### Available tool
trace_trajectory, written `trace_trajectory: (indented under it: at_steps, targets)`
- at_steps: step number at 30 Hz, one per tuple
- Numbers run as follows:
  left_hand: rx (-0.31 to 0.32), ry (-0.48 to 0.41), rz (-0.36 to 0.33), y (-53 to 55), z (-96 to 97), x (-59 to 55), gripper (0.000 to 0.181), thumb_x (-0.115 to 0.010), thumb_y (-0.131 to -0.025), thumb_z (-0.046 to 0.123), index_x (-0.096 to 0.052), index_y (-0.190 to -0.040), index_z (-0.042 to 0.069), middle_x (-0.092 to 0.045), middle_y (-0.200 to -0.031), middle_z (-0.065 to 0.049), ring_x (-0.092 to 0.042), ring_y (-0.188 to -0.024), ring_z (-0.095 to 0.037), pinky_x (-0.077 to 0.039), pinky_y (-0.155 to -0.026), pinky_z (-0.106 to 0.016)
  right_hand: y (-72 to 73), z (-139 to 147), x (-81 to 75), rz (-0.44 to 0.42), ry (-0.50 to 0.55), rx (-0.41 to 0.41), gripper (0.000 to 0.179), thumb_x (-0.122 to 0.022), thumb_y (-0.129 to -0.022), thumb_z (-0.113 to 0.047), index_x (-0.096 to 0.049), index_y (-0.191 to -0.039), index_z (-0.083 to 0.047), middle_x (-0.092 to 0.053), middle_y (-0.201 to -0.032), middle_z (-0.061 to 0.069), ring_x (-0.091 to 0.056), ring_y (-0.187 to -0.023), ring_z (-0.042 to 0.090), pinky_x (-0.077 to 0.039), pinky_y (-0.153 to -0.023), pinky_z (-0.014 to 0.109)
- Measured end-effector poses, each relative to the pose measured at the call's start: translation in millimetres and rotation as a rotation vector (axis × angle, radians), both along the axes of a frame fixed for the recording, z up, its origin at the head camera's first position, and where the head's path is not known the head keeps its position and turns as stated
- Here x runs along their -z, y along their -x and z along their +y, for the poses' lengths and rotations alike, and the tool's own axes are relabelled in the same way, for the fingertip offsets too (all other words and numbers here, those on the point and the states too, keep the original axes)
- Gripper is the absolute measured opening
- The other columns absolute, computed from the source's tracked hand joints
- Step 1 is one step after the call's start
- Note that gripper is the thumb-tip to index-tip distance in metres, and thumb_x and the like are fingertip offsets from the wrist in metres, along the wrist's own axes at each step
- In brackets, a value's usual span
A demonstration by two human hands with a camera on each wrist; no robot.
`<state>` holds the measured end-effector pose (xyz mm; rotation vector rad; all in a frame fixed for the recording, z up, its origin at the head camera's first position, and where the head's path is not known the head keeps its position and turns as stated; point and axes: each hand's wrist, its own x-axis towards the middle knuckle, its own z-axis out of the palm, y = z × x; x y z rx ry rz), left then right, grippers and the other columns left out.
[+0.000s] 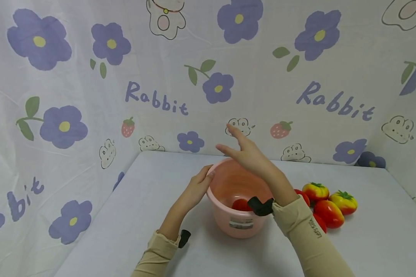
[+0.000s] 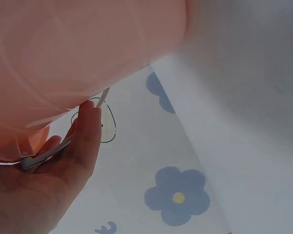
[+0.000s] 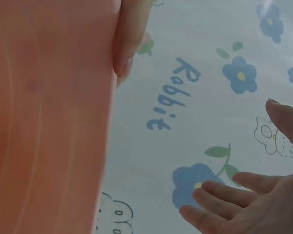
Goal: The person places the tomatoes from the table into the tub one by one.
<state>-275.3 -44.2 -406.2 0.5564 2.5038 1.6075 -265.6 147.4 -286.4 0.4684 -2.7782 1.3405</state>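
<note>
Pink bucket (image 1: 234, 184) on tabletop (image 1: 152, 184); left hand (image 1: 195, 186) pinches its left rim. Right hand (image 1: 247, 152), fingers spread, holds nothing above bucket's far rim, nearer red-yellow fruit (image 1: 328, 214) right of bucket.

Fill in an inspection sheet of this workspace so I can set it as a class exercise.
Surface: white table, smooth in the parts that show.
Job's things: pink bucket with a label on its side; one red fruit seen inside; at least five red and yellow fruits grouped to its right, some partly hidden by the right forearm.
Clutter: nothing seen.
Left hand: grips the bucket's left rim.
Right hand: raised near the bucket, fingers spread, holding nothing.
Cables: nothing seen.
Surroundings: cloth behind and at both sides, printed with flowers, strawberries and "Rabbit".
</note>
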Motion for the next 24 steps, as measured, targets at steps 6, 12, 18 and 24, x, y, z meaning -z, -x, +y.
trace_trajectory:
  at_steps: [6,12,18,24]
  targets:
    - [-0.007,0.004,0.001,-2.7,-0.7,-0.6,0.046,-0.036,-0.104,0.044,-0.041,-0.146,0.024,-0.049,-0.148,-0.006,-0.048,-0.136,-0.028,-0.041,-0.109,-0.054,-4.4,8,-0.1,0.004,0.007,0.035,0.08,-0.058,-0.094,-0.049,-0.011,-0.157,-0.031,-0.019,-0.164,0.005,-0.024,-0.147,0.042,-0.026,-0.115,0.062]
    - [0.011,-0.002,0.016,1.9,1.0,-2.5,0.047,-0.036,-0.104,0.045,-0.041,-0.145,0.024,-0.05,-0.148,-0.006,-0.05,-0.134,-0.027,-0.043,-0.107,-0.053,-8.4,22,-1.4,0.024,0.043,0.078,0.084,-0.06,-0.093,-0.049,-0.01,-0.157,-0.031,-0.018,-0.164,0.002,-0.022,-0.148,0.041,-0.024,-0.117,0.062]
    - [0.002,-0.002,0.003,2.1,1.4,-2.0,0.047,-0.037,-0.103,0.046,-0.042,-0.145,0.024,-0.049,-0.148,-0.005,-0.05,-0.134,-0.027,-0.043,-0.108,-0.053,-12.1,33,0.5,0.023,0.057,0.092,0.084,-0.061,-0.093,-0.048,-0.009,-0.157,-0.031,-0.018,-0.164,0.004,-0.021,-0.149,0.042,-0.024,-0.113,0.067]
    - [-0.01,-0.011,-0.001,-0.3,0.5,-1.1,0.048,-0.038,-0.103,0.046,-0.042,-0.145,0.023,-0.048,-0.149,-0.006,-0.048,-0.136,-0.027,-0.042,-0.109,-0.053,-14.2,40,3.5,0.03,0.055,0.113,0.085,-0.061,-0.093,-0.045,-0.008,-0.157,-0.03,-0.018,-0.164,0.007,-0.02,-0.149,0.042,-0.024,-0.113,0.067]
